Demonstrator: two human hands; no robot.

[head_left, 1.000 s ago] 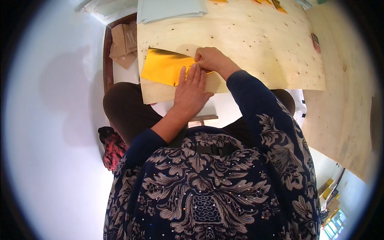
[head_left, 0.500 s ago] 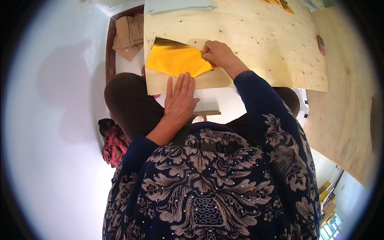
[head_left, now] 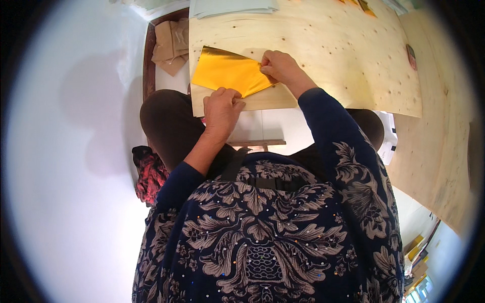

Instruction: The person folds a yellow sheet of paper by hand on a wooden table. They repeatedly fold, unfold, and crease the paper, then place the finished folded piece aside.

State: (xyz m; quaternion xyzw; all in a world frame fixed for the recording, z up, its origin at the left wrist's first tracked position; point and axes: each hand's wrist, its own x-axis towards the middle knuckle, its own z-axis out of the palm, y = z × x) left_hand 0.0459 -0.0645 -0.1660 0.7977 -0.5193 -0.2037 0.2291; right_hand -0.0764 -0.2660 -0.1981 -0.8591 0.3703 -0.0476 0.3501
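Observation:
A shiny gold foil paper lies on the pale wooden board near its front left edge, with slanted sides and a darker reflection along its far edge. My right hand has its fingers and thumb closed on the paper's right end. At the near edge of the paper is my left hand, its fingers curled and the thumb brought up against them, closed on that edge. The fingertips of both hands are partly hidden.
The wooden board spans the top, with pale sheets stacked at its far left. More gold pieces lie at the far edge. A small dark and red object rests at the right. Brown paper is beside the board.
My left hand's fingers, flat and stretched out before, are now curled at the near edge of the paper. My right hand keeps its grip. The whole view has shifted slightly.

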